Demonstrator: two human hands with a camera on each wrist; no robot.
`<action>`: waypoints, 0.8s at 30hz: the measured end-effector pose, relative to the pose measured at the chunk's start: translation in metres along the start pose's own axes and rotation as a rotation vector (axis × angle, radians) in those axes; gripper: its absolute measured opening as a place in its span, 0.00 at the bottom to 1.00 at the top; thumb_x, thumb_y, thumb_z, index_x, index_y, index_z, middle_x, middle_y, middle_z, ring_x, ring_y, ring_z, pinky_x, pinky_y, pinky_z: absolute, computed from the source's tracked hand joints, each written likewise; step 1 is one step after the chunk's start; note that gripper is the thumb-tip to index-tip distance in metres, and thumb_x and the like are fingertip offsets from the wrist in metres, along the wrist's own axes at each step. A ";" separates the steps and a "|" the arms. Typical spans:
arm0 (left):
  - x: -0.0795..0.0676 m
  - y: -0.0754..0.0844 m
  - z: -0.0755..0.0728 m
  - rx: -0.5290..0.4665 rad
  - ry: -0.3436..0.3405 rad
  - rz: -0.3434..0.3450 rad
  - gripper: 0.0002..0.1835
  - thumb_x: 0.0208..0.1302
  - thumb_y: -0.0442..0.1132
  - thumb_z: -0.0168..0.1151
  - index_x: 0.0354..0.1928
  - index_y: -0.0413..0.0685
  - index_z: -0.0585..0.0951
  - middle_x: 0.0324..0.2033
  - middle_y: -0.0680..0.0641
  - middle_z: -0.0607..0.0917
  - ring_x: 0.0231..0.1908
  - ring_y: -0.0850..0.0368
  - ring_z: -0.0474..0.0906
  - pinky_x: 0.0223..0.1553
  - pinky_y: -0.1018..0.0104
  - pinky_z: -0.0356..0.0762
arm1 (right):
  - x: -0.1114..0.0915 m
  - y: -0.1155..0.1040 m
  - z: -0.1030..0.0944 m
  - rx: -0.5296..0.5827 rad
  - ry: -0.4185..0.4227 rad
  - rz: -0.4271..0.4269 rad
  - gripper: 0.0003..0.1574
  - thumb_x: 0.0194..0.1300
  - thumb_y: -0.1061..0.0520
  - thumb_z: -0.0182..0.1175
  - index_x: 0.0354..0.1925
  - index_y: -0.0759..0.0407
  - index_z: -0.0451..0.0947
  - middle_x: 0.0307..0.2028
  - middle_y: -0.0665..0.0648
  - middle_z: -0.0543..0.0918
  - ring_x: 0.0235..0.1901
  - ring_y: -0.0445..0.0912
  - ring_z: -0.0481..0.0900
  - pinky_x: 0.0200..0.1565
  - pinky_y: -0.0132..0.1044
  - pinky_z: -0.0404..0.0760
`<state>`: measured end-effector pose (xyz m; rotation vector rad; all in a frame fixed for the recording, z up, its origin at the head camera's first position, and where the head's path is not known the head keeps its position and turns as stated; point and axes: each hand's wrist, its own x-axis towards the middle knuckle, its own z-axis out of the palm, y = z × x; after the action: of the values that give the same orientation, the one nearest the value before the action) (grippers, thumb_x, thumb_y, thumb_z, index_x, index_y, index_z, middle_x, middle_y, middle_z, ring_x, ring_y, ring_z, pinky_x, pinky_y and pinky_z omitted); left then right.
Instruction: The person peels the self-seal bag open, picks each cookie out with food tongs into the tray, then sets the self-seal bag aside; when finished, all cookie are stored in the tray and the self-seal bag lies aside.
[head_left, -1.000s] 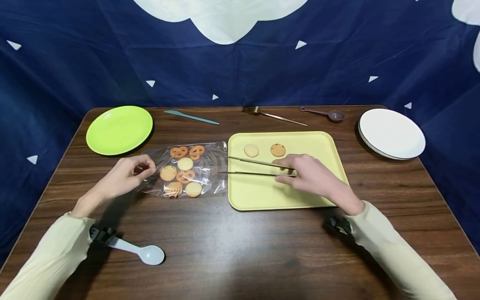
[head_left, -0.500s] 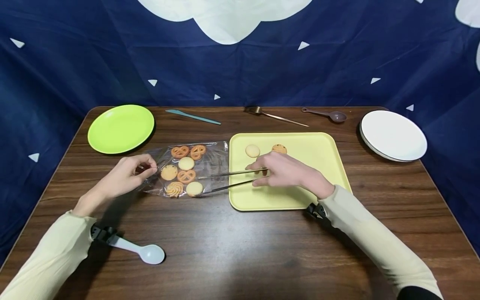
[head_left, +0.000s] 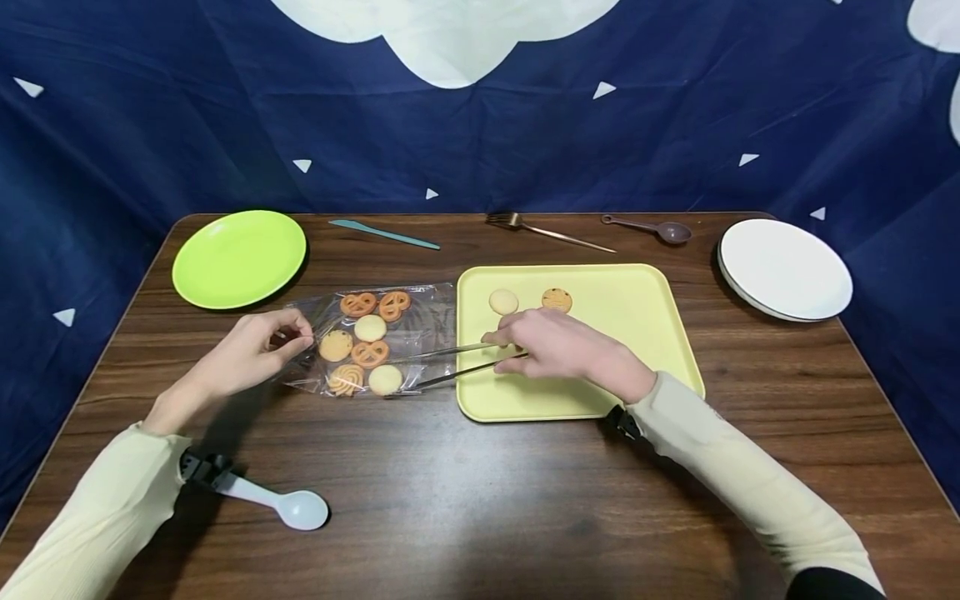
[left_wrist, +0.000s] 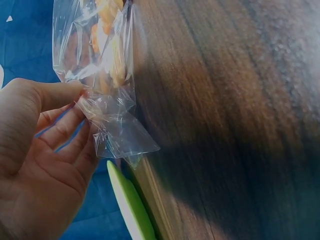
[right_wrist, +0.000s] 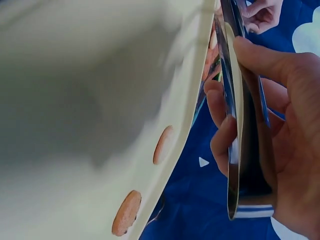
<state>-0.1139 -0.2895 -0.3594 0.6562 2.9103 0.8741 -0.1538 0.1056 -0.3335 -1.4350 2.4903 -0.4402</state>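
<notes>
My left hand (head_left: pixel 258 346) pinches the gathered left end of a clear plastic bag (head_left: pixel 435 312); in the left wrist view its thumb and fingers hold the crinkled film (left_wrist: pixel 117 112). Inside the bag lie pretzel-shaped cookies (head_left: pixel 371 354), round cookies (head_left: pixel 386 380) and a swirled cookie (head_left: pixel 346 380). Metal tongs (right_wrist: pixel 252 150) are gripped by my right hand (head_left: pixel 566 346) above the yellow tray (head_left: pixel 637 350). Their spread arms reach left into the bag's mouth, the lower tip close to the lower round cookie. A plain round cookie (head_left: pixel 503 302) and a speckled one (head_left: pixel 557 300) lie on the tray.
A green plate (head_left: pixel 240 258) stands at the back left and white plates (head_left: pixel 783 268) at the back right. Along the back edge lie a blue knife (head_left: pixel 384 234), a fork (head_left: pixel 555 235) and a brown measuring spoon (head_left: pixel 671 232). A white spoon (head_left: pixel 302 509) lies near my left wrist.
My right hand has moved left across the tray, and the tongs' tips have gone from the bag's mouth to deeper inside it. My left hand has kept its place.
</notes>
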 end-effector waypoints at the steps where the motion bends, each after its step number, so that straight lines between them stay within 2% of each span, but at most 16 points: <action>1: 0.000 0.000 0.000 0.002 0.001 0.002 0.03 0.63 0.30 0.60 0.34 0.46 0.78 0.29 0.51 0.81 0.30 0.59 0.73 0.26 0.69 0.67 | 0.000 -0.001 0.000 -0.013 0.007 -0.005 0.23 0.62 0.50 0.62 0.53 0.58 0.78 0.42 0.54 0.83 0.35 0.42 0.81 0.36 0.37 0.78; 8: 0.000 -0.001 -0.001 0.009 0.005 0.017 0.04 0.62 0.30 0.61 0.34 0.47 0.78 0.29 0.52 0.81 0.31 0.59 0.74 0.27 0.70 0.68 | -0.006 -0.002 0.003 -0.044 0.049 -0.007 0.18 0.63 0.50 0.61 0.49 0.57 0.80 0.32 0.48 0.79 0.27 0.38 0.76 0.27 0.32 0.73; 12: 0.000 -0.001 -0.001 0.004 -0.001 0.010 0.04 0.62 0.30 0.60 0.34 0.47 0.78 0.30 0.52 0.81 0.31 0.59 0.74 0.28 0.69 0.68 | -0.016 0.003 0.002 -0.030 0.080 0.032 0.17 0.62 0.50 0.62 0.46 0.56 0.80 0.29 0.46 0.77 0.24 0.37 0.71 0.25 0.32 0.71; 16: 0.001 -0.001 0.000 -0.002 -0.005 0.004 0.05 0.62 0.29 0.60 0.34 0.47 0.78 0.30 0.51 0.81 0.32 0.59 0.74 0.28 0.69 0.69 | -0.032 0.010 -0.002 -0.006 0.121 0.091 0.19 0.62 0.50 0.62 0.48 0.58 0.81 0.32 0.48 0.79 0.22 0.37 0.69 0.26 0.34 0.72; 21: 0.001 -0.002 0.000 -0.001 0.007 0.021 0.05 0.61 0.28 0.61 0.32 0.46 0.78 0.28 0.51 0.80 0.31 0.60 0.74 0.28 0.68 0.70 | -0.061 0.021 -0.010 -0.003 0.216 0.149 0.21 0.61 0.51 0.64 0.49 0.61 0.81 0.39 0.53 0.83 0.27 0.39 0.75 0.35 0.41 0.77; 24: 0.001 -0.002 0.000 -0.006 0.010 0.027 0.05 0.61 0.28 0.61 0.32 0.46 0.78 0.28 0.51 0.80 0.30 0.61 0.74 0.27 0.68 0.71 | -0.082 0.030 -0.015 -0.006 0.269 0.186 0.21 0.60 0.52 0.65 0.49 0.63 0.80 0.39 0.55 0.84 0.26 0.40 0.75 0.32 0.40 0.76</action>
<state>-0.1153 -0.2905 -0.3604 0.6951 2.9129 0.8911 -0.1427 0.1927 -0.3263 -1.1990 2.8057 -0.6250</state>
